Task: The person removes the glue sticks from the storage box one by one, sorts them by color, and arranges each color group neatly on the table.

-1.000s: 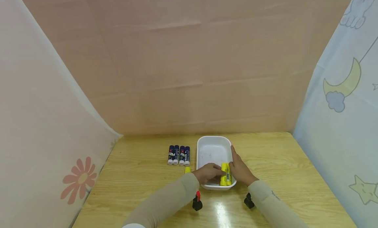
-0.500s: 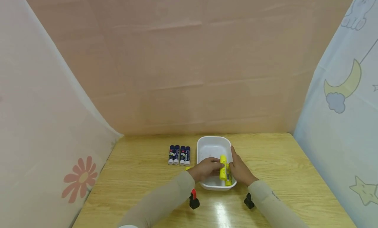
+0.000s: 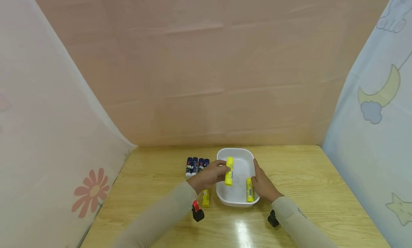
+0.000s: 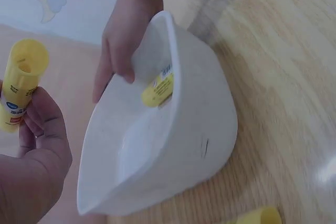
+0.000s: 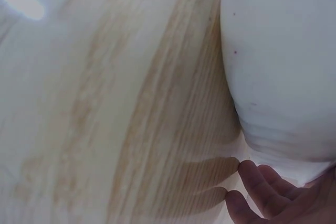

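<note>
My left hand pinches a yellow glue stick between thumb and fingers, raised above the left part of a white plastic tray. The left wrist view shows this glue stick tilted, its hollow end toward the camera. Another yellow glue stick lies inside the tray against the right wall. My right hand grips that right wall, thumb over the rim on the inside. Its fingers are on the outside in the right wrist view, by the tray wall.
Left of the tray, several dark blue glue sticks with white ends lie side by side, partly behind my left hand. A yellow glue stick lies on the wooden table nearer me, partly covered by that hand. Cloth sheets surround the table.
My left hand has lifted one of the two yellow glue sticks from the tray's right side and carried it left and up. My right hand has stayed at the tray wall.
</note>
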The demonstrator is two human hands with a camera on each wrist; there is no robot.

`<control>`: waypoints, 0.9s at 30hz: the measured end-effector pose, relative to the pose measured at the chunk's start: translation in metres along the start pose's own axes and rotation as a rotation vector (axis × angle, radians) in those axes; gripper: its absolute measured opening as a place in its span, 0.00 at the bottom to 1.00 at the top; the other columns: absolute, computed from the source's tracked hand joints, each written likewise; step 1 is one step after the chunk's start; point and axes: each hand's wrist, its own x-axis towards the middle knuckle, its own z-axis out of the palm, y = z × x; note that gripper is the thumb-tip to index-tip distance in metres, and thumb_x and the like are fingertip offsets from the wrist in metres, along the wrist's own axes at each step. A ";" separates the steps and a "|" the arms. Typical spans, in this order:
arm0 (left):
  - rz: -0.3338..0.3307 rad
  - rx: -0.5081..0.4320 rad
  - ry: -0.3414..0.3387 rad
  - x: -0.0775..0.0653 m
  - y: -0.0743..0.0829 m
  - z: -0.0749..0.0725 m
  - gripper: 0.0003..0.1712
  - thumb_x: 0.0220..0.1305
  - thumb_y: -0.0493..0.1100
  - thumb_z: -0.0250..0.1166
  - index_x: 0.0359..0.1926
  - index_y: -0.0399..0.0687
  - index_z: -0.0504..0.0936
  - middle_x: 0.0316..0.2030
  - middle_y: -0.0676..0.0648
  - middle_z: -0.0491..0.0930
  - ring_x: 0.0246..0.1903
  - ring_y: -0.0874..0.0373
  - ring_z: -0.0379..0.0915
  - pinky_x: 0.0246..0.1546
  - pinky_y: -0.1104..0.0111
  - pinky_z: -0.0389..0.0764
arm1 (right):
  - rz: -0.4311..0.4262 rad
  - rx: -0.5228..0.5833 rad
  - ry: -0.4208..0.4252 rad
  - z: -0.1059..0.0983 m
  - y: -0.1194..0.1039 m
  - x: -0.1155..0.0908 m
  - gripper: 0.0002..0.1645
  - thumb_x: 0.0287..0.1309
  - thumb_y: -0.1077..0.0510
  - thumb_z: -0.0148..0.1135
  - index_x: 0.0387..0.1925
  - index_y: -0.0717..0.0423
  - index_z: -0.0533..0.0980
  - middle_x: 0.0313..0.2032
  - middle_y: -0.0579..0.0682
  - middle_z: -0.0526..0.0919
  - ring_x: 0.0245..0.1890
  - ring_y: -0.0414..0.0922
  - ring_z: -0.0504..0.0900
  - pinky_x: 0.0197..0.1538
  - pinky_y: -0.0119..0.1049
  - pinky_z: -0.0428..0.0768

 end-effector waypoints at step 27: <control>-0.038 0.021 0.078 -0.038 -0.044 -0.090 0.37 0.69 0.48 0.61 0.69 0.30 0.60 0.59 0.34 0.70 0.53 0.49 0.75 0.58 0.57 0.74 | 0.023 0.003 -0.015 0.002 0.003 0.003 0.42 0.71 0.62 0.37 0.75 0.56 0.28 0.70 0.75 0.47 0.66 0.68 0.59 0.64 0.63 0.61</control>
